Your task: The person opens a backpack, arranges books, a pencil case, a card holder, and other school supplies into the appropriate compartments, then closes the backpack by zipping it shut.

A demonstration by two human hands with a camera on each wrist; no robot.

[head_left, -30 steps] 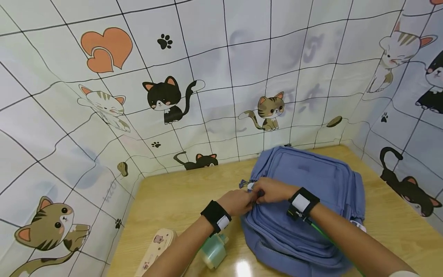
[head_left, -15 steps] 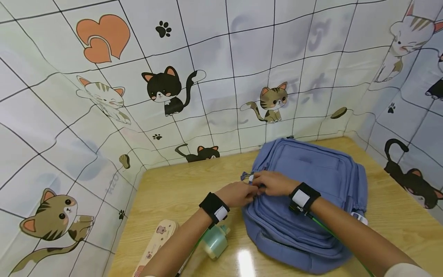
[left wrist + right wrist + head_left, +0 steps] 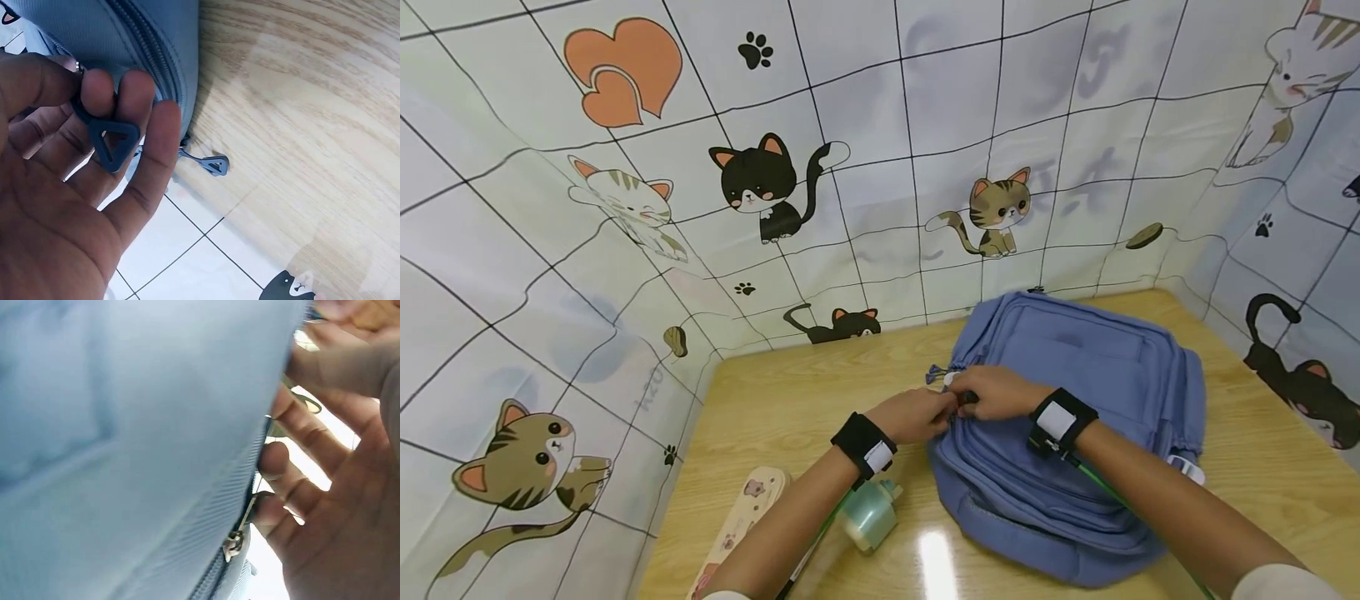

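A blue backpack lies flat on the wooden table. Both hands meet at its near-left corner, by the zipper. My left hand has its fingers curled round a blue triangular zipper pull. A second triangular pull lies loose on the wood beside the bag. My right hand rests on the bag's edge. In the right wrist view its fingers curl against the zipper line and pinch the tab above a metal slider.
A cream pencil case and a pale green tape roll lie near the table's front left, under my left forearm. Cat-print cloth walls close the table in on the left, back and right.
Both hands stay at the same zipper corner of the backpack. Only the head view has drifted slightly.
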